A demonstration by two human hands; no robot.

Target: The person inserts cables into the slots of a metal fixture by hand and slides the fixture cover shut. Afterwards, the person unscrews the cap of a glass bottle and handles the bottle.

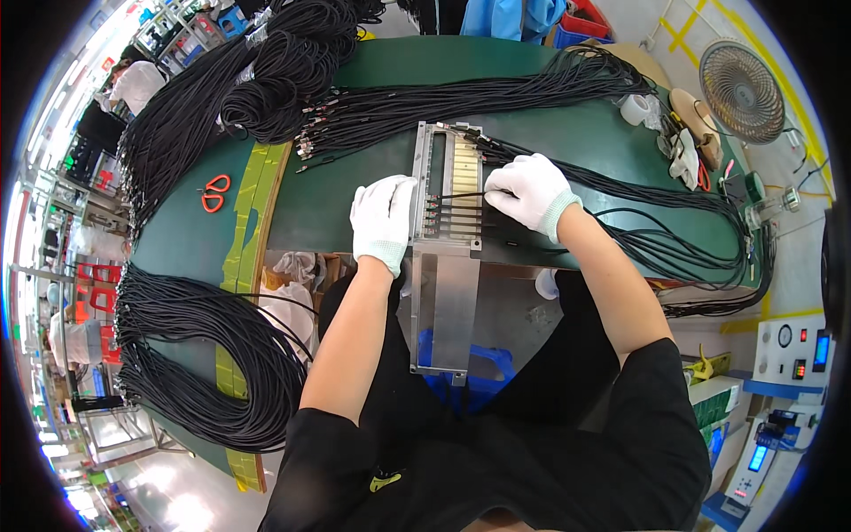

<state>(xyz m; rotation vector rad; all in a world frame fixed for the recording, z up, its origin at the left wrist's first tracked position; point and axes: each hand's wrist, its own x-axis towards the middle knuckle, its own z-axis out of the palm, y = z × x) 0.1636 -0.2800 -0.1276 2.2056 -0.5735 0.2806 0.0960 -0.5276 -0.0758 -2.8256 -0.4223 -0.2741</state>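
Observation:
A long metal fixture (448, 254) with a slotted upper part lies over the table's front edge and reaches down between my legs. Several black cables lie side by side across its slots, their ends toward the left rail. White-gloved, my left hand (383, 217) rests against that left rail with its fingers stretched out. My right hand (530, 193), also gloved, is at the fixture's right side, fingertips pinched on a black cable (459, 195) that runs across the slots. Uncovered yellowish slots (464, 168) show above this cable. More cables (620, 182) trail off to the right.
A long cable bundle (479, 96) crosses the green table (381, 62) behind the fixture. Big cable coils (284, 71) and another looped bundle (213, 355) are on the left, near orange-handled scissors (214, 192). A tape roll (635, 109) and a fan (742, 91) stand at right.

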